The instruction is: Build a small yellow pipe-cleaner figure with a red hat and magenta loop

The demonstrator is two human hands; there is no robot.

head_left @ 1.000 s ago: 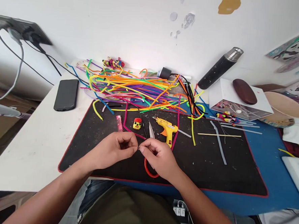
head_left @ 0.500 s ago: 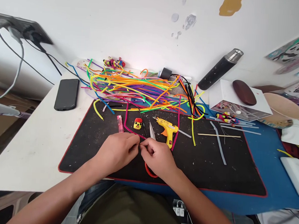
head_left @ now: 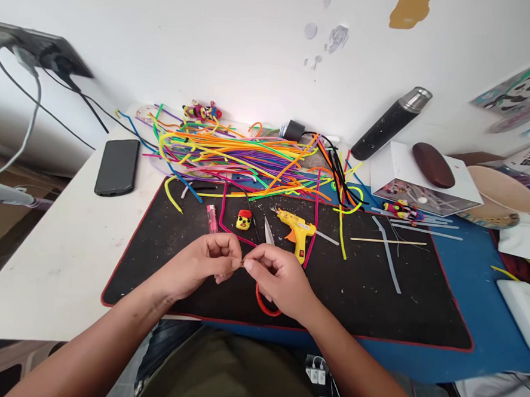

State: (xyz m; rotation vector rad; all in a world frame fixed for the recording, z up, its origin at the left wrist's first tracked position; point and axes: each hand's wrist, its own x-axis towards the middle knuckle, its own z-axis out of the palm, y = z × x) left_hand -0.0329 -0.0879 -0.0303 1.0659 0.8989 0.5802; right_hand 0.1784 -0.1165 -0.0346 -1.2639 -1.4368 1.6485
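My left hand [head_left: 207, 262] and my right hand [head_left: 278, 277] meet fingertip to fingertip over the black mat [head_left: 376, 295]. Both are closed in a pinch on a tiny dark piece between them, too small to name. Red-handled scissors [head_left: 266, 264] lie under my right hand, the blade poking out beyond it. Just past my hands lie a yellow glue gun [head_left: 297, 226], a small yellow and red figure [head_left: 243, 219], a pink lighter [head_left: 211, 218] and a bent magenta pipe cleaner [head_left: 227, 226].
A big heap of coloured pipe cleaners [head_left: 245, 155] covers the back of the table. A black phone [head_left: 117, 167] lies at the left, a black flask [head_left: 388, 123] and a white box [head_left: 423, 178] at the right. Clear glue sticks [head_left: 389, 254] lie on the mat.
My hands drew together half a second ago, and have shifted slightly apart and toward me again, still pinching at the same spot.
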